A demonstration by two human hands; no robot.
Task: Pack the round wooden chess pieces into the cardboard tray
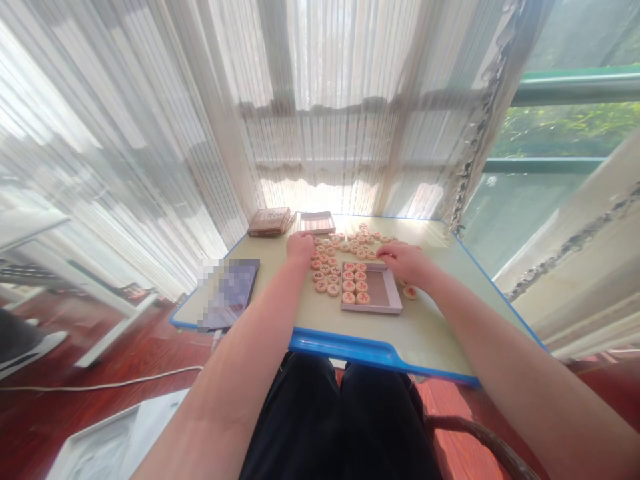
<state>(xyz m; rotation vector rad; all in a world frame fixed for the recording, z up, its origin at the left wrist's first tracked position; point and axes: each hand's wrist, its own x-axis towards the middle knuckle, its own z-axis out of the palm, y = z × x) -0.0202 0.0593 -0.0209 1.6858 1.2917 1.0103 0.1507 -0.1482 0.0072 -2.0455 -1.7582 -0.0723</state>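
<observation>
Round wooden xiangqi pieces (pixel 333 289) with red or dark characters lie loose on the table, most in a spread behind and left of a shallow open box (pixel 372 309). Inside the box, two columns of red-marked pieces (pixel 349 286) fill the left part; its right part shows bare bottom. My left hand (pixel 301 247) rests at the left edge of the spread, fingers curled in among the pieces. My right hand (pixel 409 261) is over the box's far right corner, fingers drawn together by some pieces. What either hand's fingertips hold is hidden. One piece (pixel 410 293) lies right of the box.
A box lid (pixel 317 223) and a brown folded board or box (pixel 270 222) are at the table's far left. A tablet (pixel 233 293) lies on the left. The table (pixel 430 340) has a raised blue rim (pixel 345 348). Sheer curtains (pixel 320 133) hang just behind.
</observation>
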